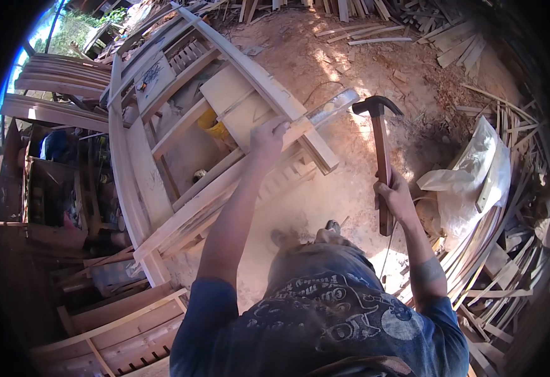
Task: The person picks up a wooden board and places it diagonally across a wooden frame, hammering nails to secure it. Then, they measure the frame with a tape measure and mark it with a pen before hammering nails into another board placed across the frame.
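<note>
My right hand (396, 196) is wrapped round the wooden handle of a claw hammer (380, 144), held upright with its dark head at the top, to the right of the wooden frame. My left hand (267, 137) rests at the near right corner of that large wooden frame (190, 204), its fingers curled at the end of a light beam. Whether the fingers pinch something small is too small to tell. Just past this hand, a flat pale metallic-looking piece (335, 107) sticks out from the corner. Inside the frame lie a light board (237, 103) and a yellow container (215, 127).
Stacked beams (61, 75) and dark shelving (52, 169) stand at the left. A slatted wooden piece (124, 333) lies at the lower left. White plastic sheeting (470, 176) and piles of thin wood strips (507, 276) line the right side. More scraps (375, 34) lie behind.
</note>
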Tool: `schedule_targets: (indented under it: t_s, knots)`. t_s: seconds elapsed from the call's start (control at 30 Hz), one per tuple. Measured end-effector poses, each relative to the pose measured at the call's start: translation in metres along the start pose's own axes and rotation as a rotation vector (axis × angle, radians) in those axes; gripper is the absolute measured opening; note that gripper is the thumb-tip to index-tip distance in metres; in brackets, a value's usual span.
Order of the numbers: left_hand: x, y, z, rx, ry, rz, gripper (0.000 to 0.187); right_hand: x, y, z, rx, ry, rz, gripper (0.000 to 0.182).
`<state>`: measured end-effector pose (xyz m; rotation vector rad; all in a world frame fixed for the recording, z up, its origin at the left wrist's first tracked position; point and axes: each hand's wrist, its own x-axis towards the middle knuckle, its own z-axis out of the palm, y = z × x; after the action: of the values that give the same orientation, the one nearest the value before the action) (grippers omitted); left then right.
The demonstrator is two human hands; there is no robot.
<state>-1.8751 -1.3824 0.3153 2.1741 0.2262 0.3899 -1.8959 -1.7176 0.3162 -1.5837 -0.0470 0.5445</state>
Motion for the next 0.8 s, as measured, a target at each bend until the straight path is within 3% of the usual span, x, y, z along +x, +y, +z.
schedule_targets:
  t_s: [0.13, 0.2, 0.3, 0.47, 0.63, 0.8]
  knots:
    - [0.025, -0.045, 0.040, 0.040, 0.019, 0.133, 0.022, 0.001, -0.018, 0.006, -0.097, 0.000, 0.113, 0.019]
    - [0.024, -0.060, 0.047, 0.090, -0.010, 0.133, 0.023, 0.001, -0.017, 0.007, -0.204, 0.044, 0.061, 0.017]
    - [0.013, -0.027, 0.039, 0.022, 0.042, 0.141, 0.023, -0.004, -0.017, 0.009, -0.313, 0.018, 0.095, 0.017]
    - [0.017, -0.034, 0.037, 0.083, -0.002, 0.145, 0.022, 0.006, -0.062, 0.017, -0.469, -0.013, 0.057, 0.029]
    - [0.016, -0.035, 0.038, 0.114, 0.044, 0.240, 0.020, 0.000, -0.134, 0.039, -0.713, 0.080, -0.402, 0.030]
    - [0.019, -0.054, 0.043, 0.176, 0.026, 0.322, 0.018, 0.019, -0.125, 0.061, -0.819, 0.034, -0.438, 0.026]
